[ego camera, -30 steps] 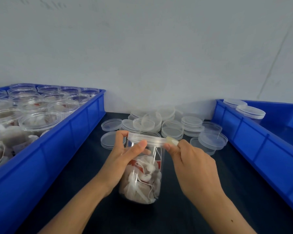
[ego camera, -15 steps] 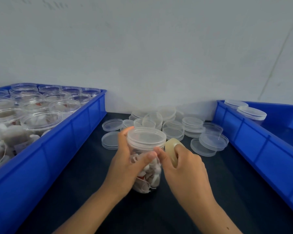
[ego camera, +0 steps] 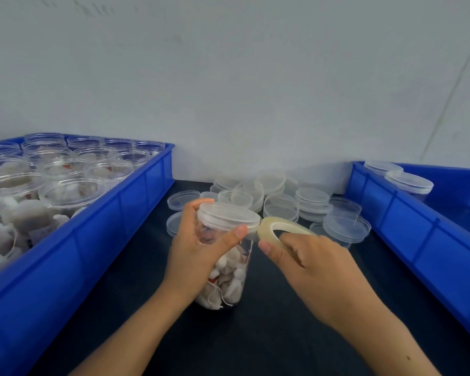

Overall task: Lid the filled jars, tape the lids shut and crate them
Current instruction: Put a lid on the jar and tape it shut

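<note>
Risk centres on the taping step now in hand. Left hand (ego camera: 198, 248) has its grip wrapped round the upper wall of the filled jar (ego camera: 223, 267), thumb pressed just under the clear lid (ego camera: 228, 217); the jar stands on the dark table (ego camera: 269, 335) at the centre of view, tilted slightly. Right hand (ego camera: 310, 267) has its grip closed on the tape roll (ego camera: 280, 229), which sits at 3 o'clock of the lid, touching or nearly touching its rim; which, cannot be told.

Findings, as judgement:
- Tape may lift or wrinkle if the roll is pulled away before the thumb pins the free end.
- Lid may be taped crooked if not seated; seating cannot be confirmed.
- Jar may tip if the left grip slackens.
- Loose lids (ego camera: 312, 199) at 12 o'clock could be swept aside.

Destination crate (ego camera: 418, 240) lies at 3 o'clock; supply crate (ego camera: 106, 226) of unlidded jars at 9 o'clock.
</note>
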Motion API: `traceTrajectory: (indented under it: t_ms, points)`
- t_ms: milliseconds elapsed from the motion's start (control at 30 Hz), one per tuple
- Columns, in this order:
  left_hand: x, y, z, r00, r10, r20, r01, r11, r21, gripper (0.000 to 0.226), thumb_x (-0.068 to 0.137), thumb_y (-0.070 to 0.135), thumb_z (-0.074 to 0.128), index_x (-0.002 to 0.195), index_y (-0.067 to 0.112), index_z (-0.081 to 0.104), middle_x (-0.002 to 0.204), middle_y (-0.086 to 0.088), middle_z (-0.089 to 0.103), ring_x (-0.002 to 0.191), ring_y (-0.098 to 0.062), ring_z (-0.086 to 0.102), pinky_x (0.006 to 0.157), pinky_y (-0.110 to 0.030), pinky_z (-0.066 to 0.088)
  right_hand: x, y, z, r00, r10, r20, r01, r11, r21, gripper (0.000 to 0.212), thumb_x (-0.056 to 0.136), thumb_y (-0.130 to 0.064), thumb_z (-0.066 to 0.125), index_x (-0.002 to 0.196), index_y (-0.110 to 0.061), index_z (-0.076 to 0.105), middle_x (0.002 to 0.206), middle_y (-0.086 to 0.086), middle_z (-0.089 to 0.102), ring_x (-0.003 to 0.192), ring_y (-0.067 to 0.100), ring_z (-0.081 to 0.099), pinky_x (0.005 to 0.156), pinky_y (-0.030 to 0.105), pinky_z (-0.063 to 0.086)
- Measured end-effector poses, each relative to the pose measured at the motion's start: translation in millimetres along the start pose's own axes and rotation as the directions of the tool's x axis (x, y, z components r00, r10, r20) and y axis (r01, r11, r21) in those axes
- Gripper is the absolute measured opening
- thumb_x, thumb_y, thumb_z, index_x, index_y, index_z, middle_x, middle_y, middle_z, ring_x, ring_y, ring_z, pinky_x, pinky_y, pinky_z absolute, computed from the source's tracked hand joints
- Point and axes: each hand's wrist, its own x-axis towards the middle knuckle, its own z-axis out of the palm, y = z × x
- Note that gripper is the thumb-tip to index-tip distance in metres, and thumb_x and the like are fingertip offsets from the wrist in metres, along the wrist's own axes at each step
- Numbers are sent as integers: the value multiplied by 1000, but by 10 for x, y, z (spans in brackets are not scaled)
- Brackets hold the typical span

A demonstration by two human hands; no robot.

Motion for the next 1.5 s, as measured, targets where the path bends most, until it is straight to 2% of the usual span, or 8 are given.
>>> traceTrajectory:
  t_ms: [333, 500, 767, 967, 1133, 1200, 1300, 1500]
  points:
    - [5, 44, 12, 972, -177, 155, 204, 963, -178, 82, 50, 50, 84, 117, 17, 50, 96, 9, 74, 89, -9, 71, 69, -18, 54, 73, 253, -70, 995, 85, 60, -83, 996, -23, 80, 72, -78, 11, 82, -14, 57, 62, -2, 51, 57, 14, 48, 60, 30, 43]
    - [3, 35, -15, 953, -235, 194, 274, 938, -214, 95, 39, 56, 85, 118, 19, 46, 96, 11, 74, 91, -12, 72, 77, -29, 54, 90, 236, -55, 996, 69, 47, -68, 997, -22, 77, 73, -78, 10, 77, -14, 52, 59, -2, 46, 54, 12, 43, 60, 32, 43]
    - [-46, 67, -19, 935, -249, 253, 308, 924, -228, 104, 33, 74, 82, 112, 17, 45, 96, 9, 73, 91, -13, 71, 69, -22, 56, 76, 174, -6, 992, 88, 85, -89, 996, 12, 67, 72, -79, 8, 68, -21, 42, 62, -3, 47, 57, 11, 45, 62, 32, 44]
    - [-57, 105, -18, 968, -183, 171, 195, 980, -51, 60, 62, 70, 59, 90, 18, 55, 88, 4, 67, 82, -12, 67, 73, -29, 53, 55, 130, 32, 988, 140, 67, -142, 990, 22, 59, 82, -73, 17, 66, -21, 41, 58, -5, 44, 53, 10, 41, 54, 26, 38]
    - [-151, 130, 46, 998, -8, -66, 24, 971, 236, 58, 85, 64, 33, 122, 27, 59, 105, 11, 67, 96, -2, 64, 85, -28, 52, 1, -37, 148, 988, 153, -15, -152, 987, 47, 55, 90, -66, 23, 68, -19, 42, 63, -4, 50, 58, 14, 48, 54, 29, 38]
    - [-190, 139, 58, 992, 37, -121, -1, 957, 289, 50, 85, 64, 29, 116, 34, 55, 99, 9, 67, 89, -2, 65, 79, -32, 54, -28, -117, 221, 987, 157, -25, -154, 983, 96, 54, 93, -63, 25, 68, -17, 42, 64, -3, 51, 59, 16, 49, 52, 28, 35]
    - [-190, 151, 46, 998, -42, -38, 51, 963, 266, 39, 77, 76, 39, 100, 44, 45, 96, 19, 65, 86, 4, 64, 69, -20, 50, -64, -192, 268, 990, 135, -27, -131, 984, 118, 51, 91, -63, 20, 67, -21, 35, 61, -5, 47, 53, 11, 43, 46, 23, 31]
    - [-77, 146, 10, 983, -182, -19, 183, 977, 109, 72, 43, 74, 77, 103, 45, 51, 98, 29, 66, 93, 7, 64, 75, -19, 50, -61, -199, 210, 997, 77, -14, -75, 992, 104, 43, 93, -61, 24, 68, -26, 29, 61, -8, 43, 49, 8, 40, 50, 18, 37]
